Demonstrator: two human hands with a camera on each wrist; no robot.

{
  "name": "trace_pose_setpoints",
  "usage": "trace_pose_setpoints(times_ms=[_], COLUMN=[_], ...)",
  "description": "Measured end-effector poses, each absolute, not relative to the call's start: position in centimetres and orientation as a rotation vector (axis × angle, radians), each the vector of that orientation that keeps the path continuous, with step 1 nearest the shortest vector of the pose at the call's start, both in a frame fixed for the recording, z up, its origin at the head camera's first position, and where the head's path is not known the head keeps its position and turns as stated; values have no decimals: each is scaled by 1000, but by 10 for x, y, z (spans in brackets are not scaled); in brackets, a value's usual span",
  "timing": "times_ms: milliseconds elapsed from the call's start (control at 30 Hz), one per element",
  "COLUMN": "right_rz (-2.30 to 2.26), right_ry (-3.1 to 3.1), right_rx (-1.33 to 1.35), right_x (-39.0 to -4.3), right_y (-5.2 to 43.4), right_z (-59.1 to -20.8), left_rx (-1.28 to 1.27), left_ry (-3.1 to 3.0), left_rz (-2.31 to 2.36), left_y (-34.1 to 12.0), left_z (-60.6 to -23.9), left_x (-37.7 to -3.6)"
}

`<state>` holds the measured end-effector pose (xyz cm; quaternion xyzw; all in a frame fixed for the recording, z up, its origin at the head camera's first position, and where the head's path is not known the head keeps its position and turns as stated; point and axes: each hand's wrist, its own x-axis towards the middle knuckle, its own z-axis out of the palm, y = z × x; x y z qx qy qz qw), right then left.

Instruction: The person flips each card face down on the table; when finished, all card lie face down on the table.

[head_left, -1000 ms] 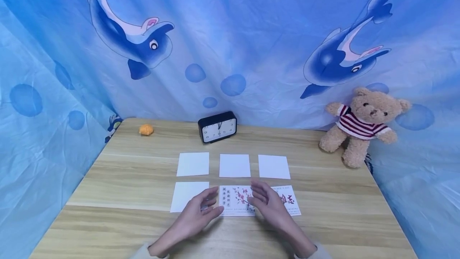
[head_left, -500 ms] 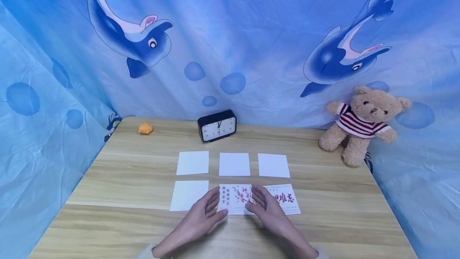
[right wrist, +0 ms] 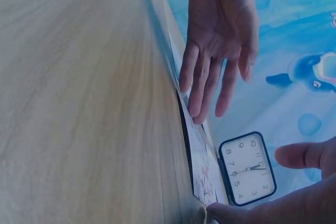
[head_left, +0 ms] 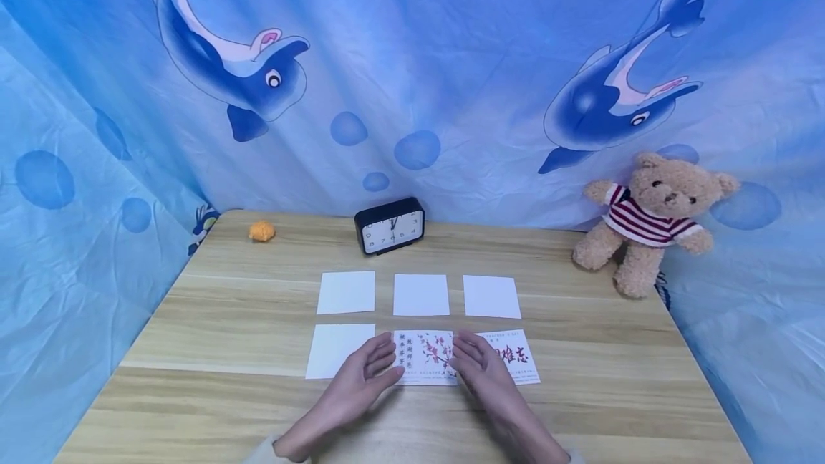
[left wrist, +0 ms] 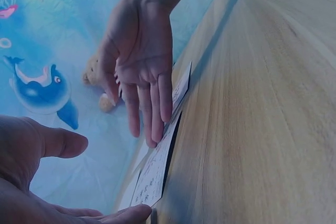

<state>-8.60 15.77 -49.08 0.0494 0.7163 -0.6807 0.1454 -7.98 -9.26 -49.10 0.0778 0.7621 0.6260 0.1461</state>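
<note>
A printed card (head_left: 433, 356) with red blossoms and dark characters lies on the table. My left hand (head_left: 357, 382) stands at its left edge, fingers loosely bent and palm turned inward. At its right side my right hand (head_left: 493, 382) mirrors it and covers part of a second card (head_left: 515, 356) with large red characters. In the left wrist view, the right hand (left wrist: 144, 61) has its fingers extended down near the cards; the left hand (right wrist: 218, 40) looks similar in the right wrist view. Both hands hold nothing; whether fingertips touch the card's edges I cannot tell.
Blank white cards lie behind the hands: left (head_left: 346, 292), middle (head_left: 421, 295) and right (head_left: 491, 296). Another blank card (head_left: 338, 351) is beside the left hand. At the back stand a black clock (head_left: 390, 228), an orange lump (head_left: 262, 231) and a teddy bear (head_left: 647, 220).
Both hands stay around the blossom card with only small shifts. The left hand has drawn slightly left since half a second ago, and the right thumb has shifted. The cards look unmoved on the table.
</note>
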Motion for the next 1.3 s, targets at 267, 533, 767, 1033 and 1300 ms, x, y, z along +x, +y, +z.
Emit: trace_pose_setpoints(times_ms=[267,533,767,1033,1300], right_rz=[-1985,-1898,-1900,-1960,-2007], right_ry=[1974,2004,1965,1916,1866], right_rx=[208,119,96,165,225], right_x=[-89,-85,-87,-88,-90], right_y=[165,173,172,170,166], right_z=[-488,-484,-484,-486,-488], left_rx=[215,147,165,124,116], left_ry=[2200,2253,2225,2227,2224], left_rz=[1790,1736,1758,1781,1773], left_y=[-94,-99,-99,-96,-95], left_z=[-490,-485,-485,-486,-485], left_x=[-80,-78,-81,-84,-83])
